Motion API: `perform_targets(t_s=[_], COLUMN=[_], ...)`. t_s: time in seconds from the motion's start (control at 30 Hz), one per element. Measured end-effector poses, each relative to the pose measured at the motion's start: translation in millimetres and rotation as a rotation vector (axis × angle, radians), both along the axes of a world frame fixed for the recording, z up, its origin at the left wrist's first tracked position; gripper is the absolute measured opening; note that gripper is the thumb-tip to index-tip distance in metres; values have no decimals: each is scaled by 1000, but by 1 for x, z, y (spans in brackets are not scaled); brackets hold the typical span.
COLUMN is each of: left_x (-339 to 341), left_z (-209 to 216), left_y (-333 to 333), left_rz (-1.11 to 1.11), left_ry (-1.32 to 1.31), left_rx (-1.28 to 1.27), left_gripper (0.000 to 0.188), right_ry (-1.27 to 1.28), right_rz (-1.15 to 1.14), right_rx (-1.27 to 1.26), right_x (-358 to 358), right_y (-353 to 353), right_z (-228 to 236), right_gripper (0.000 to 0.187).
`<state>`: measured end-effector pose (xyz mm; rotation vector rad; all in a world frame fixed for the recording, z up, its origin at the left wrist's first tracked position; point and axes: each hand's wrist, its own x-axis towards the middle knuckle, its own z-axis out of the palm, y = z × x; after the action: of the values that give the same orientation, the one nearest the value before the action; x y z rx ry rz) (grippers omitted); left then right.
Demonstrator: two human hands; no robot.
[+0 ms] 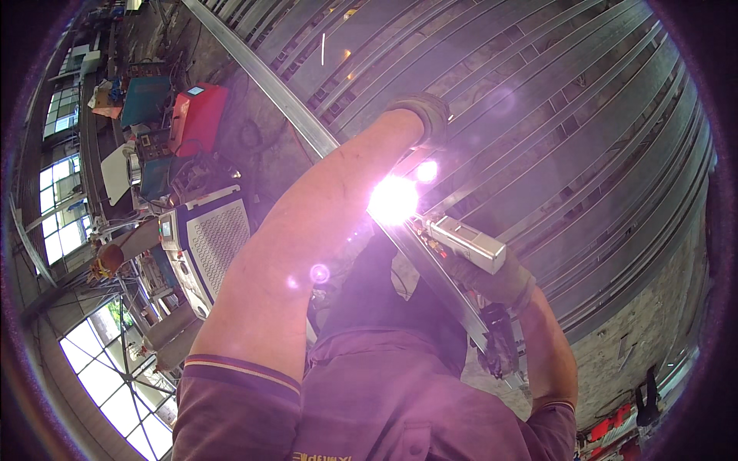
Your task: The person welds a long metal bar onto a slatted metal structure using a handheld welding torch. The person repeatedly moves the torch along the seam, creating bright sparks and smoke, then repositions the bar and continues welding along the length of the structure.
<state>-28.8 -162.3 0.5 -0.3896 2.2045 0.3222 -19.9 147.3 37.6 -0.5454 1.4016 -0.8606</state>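
A blinding white-pink welding arc (393, 200) burns on the frame's front metal bar in the middle of the view. My right hand (503, 283), in a dark work glove, is closed around a welding gun (467, 243) with a boxy silver body. The gun's nozzle points up and left into the glare. Beyond the arc, my left hand (427, 114), also gloved, rests at the metal frame; its fingers are mostly hidden by the glove's angle and the glare. Below the arc, the long metal bar (284, 104) runs down to the right, past my right hand.
Many parallel metal bars (553, 146) spread across the far and right side. To the left stand a red machine (198, 119) and a white-and-dark machine cabinet (219, 234) with a perforated panel. Windows (115, 361) line the left wall. Red items (613, 424) lie at lower right.
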Motion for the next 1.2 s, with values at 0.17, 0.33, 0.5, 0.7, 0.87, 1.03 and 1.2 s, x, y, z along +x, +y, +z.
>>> perform_targets(t_s=[0.17,0.33,0.5,0.7,0.87,1.03,1.2], left_x=[-6,-3,-3,-2,-3,-1,-4], left_z=[28,17,18,19,10,9,27], left_y=[7,3,5,6,4,3,8], left_rz=[18,11,13,46,35,-24,61], left_ry=[-77,-57,-17,-7,-42,-13,-61], left_rx=[-14,-13,-4,10,9,-15,16], left_gripper=[56,57,56,53,56,57,55], right_ry=[34,1,24,37,89,31,-4], right_rz=[40,23,-15,12,-35,-15,7], right_rx=[6,10,-57,-9,-97,-25,99], right_x=[0,0,4,2,6,2,-2], right_y=[10,9,19,11,13,16,13], right_z=[-11,-7,-17,-2,-8,-1,7], right_gripper=[42,42,41,40,39,38,37])
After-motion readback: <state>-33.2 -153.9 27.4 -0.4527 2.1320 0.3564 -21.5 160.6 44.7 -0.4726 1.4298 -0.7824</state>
